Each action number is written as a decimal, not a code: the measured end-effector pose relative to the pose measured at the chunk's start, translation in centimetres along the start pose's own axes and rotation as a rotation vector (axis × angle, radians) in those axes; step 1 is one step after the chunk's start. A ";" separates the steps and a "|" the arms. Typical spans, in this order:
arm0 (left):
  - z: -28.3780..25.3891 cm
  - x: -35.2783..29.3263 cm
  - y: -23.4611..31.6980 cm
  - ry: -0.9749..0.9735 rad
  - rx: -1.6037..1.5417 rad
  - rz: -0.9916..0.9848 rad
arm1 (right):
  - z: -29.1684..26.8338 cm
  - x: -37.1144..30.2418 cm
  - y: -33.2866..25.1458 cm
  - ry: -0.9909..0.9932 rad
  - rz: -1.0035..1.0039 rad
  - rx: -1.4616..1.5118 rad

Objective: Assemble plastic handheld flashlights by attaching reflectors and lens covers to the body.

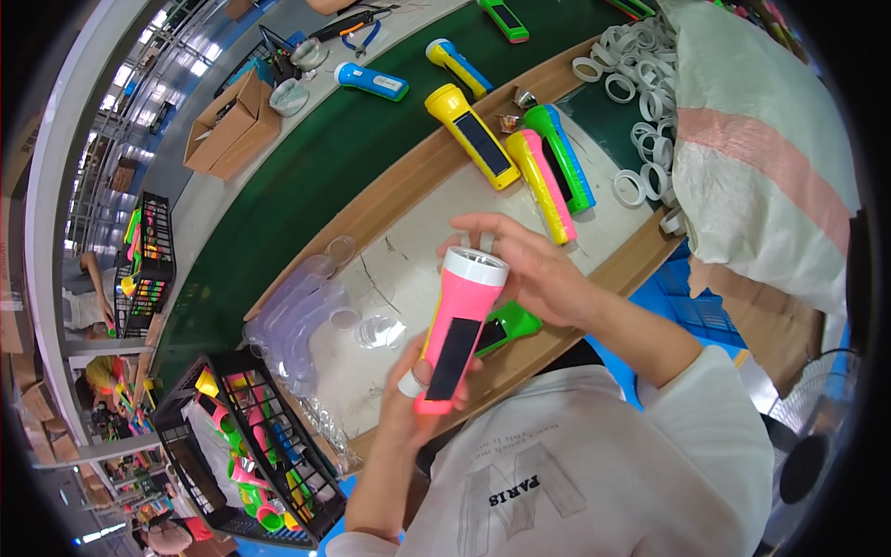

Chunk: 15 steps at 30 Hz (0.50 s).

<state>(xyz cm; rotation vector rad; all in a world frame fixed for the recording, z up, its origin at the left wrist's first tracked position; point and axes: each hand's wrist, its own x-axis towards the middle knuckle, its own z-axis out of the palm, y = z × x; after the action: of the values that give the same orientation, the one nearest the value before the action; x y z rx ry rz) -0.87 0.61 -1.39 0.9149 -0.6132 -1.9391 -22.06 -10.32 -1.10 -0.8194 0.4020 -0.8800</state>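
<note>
My left hand [406, 395] is wrapped round the lower body of a pink flashlight [471, 302] with a dark panel, a yellow side and a white ring round its lens. A white band covers part of the left thumb. Beside the lens end is my right hand [534, 269], its fingers apart and curved past the white ring; whether they touch it is hard to see. Behind the pink body a green flashlight [520, 320] lies partly hidden. Farther up the work surface lie a yellow flashlight [455, 104], a pink-and-yellow one [534, 167] and a green-and-blue one [554, 139].
Clear plastic lens discs [380, 331] lie stacked and loose on the white board [418, 218]. White rings [631, 186] are heaped beside a large woven sack [752, 139]. A black crate [311, 492] of colourful parts stands at left. Across the green belt [306, 167] sits a cardboard box [243, 135].
</note>
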 end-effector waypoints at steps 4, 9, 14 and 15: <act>0.8 -0.8 -3.6 -0.183 -0.455 -0.186 | 0.7 0.2 2.7 -0.004 -0.057 0.220; 2.6 -0.2 -2.8 0.292 0.751 0.108 | 2.2 0.5 3.0 0.174 -0.060 -0.061; 0.5 4.1 0.2 0.299 0.944 0.255 | 0.1 4.0 1.4 0.276 -0.126 -0.296; -0.2 5.1 1.9 0.315 1.057 0.328 | -1.1 3.8 0.1 0.390 -0.181 -0.613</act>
<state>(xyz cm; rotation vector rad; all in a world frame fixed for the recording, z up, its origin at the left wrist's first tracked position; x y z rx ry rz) -1.52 -4.77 -2.01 1.5774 -1.5309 -1.0622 -20.45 -13.83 -1.88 -1.2616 0.9832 -1.1080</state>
